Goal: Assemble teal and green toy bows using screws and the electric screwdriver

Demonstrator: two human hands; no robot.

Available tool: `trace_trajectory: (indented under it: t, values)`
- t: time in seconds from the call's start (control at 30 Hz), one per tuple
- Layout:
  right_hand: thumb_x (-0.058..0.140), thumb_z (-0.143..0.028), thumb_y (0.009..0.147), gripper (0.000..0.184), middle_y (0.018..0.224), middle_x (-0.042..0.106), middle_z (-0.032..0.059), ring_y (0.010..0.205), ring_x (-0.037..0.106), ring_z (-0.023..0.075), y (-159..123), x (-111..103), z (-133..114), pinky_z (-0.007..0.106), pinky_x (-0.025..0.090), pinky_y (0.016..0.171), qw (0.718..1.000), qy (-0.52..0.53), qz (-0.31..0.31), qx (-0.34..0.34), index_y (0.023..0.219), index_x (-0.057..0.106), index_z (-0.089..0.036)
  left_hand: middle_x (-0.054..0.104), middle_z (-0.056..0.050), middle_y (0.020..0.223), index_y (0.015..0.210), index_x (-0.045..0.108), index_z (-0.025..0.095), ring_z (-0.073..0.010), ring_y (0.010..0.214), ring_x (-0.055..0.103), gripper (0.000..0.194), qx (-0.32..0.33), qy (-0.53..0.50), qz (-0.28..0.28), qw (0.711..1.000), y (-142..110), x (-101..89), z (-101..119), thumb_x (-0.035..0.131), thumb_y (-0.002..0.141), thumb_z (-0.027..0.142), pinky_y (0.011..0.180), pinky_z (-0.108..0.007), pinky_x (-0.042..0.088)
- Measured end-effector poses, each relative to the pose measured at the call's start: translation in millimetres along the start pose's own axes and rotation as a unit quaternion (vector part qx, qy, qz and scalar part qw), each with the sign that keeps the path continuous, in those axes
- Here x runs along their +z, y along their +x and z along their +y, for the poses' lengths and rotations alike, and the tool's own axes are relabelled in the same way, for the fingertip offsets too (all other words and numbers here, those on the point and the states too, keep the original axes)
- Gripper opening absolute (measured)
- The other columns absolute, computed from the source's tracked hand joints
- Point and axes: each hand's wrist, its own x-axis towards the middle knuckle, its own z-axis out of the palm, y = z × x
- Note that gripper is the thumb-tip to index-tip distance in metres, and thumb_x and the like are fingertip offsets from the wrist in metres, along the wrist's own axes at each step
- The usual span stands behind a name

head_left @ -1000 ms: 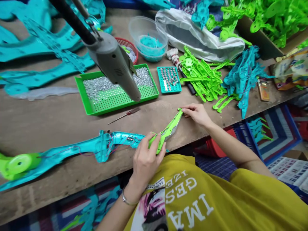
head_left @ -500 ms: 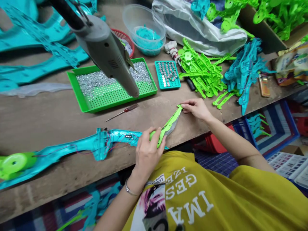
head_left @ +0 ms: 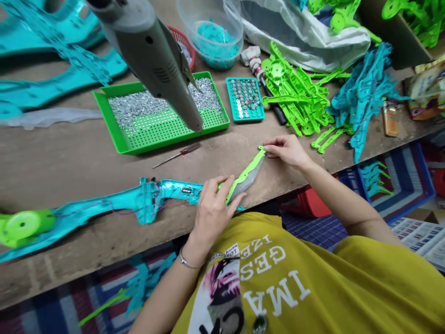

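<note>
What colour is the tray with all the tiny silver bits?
The tray is bright green, best seen in the head view.

Mustard-yellow T-shirt, white block lettering, pink-and-black printed graphic; thin silver bracelet on left wrist.

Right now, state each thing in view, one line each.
Left hand, holding the green plastic piece near its lower end.
Right hand, pinching that piece's upper tip.
Green perforated tray, silver fasteners spread across its far half.
Grey power tool, hanging over the tray.
Small screwdriver, lying on the bench.
</note>
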Motion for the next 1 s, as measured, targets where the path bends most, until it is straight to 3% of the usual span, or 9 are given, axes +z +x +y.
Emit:
trace_trajectory:
  t: [0.17,0.33,0.67,1.0]
  values:
    - [0.085,-0.015,0.075,0.009,0.073,0.076,0.0008,0.062,0.069,0.0059,-2,1,-3,0.015,0.062,0.062,1.000,0.006,0.005,0.005,0.081,0.077,-0.013,0.067,-0.010,0.105,0.119,0.068,0.013,-0.0209,0.095,0.066,0.028,-0.052,-0.046,-0.007,0.998,6,-5.1,-1,0.068,0.095,0.026,0.088,-0.033,0.056]
    - [0.077,-0.013,0.084,0.004,0.069,0.074,0.0012,0.059,0.068,0.0057,-2,1,-9,0.015,0.062,0.062,0.999,0.008,0.007,0.033,0.080,0.078,-0.013,0.065,-0.009,0.102,0.118,0.070,0.011,-0.0181,0.094,0.067,0.026,-0.099,-0.080,0.018,0.992,12,-10.2,0,0.066,0.096,0.025,0.086,-0.029,0.055]
    - [0.087,-0.010,0.068,0.015,0.067,0.074,0.0010,0.058,0.067,0.0082,2,4,-8,0.017,0.061,0.055,0.998,-0.059,0.024,0.006,0.080,0.077,-0.011,0.066,-0.007,0.101,0.114,0.072,0.015,-0.0177,0.096,0.066,0.024,-0.143,-0.085,0.083,0.983,11,-18.7,1,0.068,0.095,0.028,0.087,-0.030,0.053]
    - [0.093,-0.010,0.061,0.023,0.060,0.071,0.0009,0.052,0.065,0.0084,7,3,-16,0.018,0.060,0.052,0.996,-0.074,0.011,0.039,0.071,0.072,-0.011,0.067,-0.006,0.100,0.113,0.072,0.018,-0.0176,0.095,0.066,0.022,-0.153,-0.098,0.092,0.979,7,-17.8,-5,0.067,0.095,0.030,0.085,-0.031,0.054]
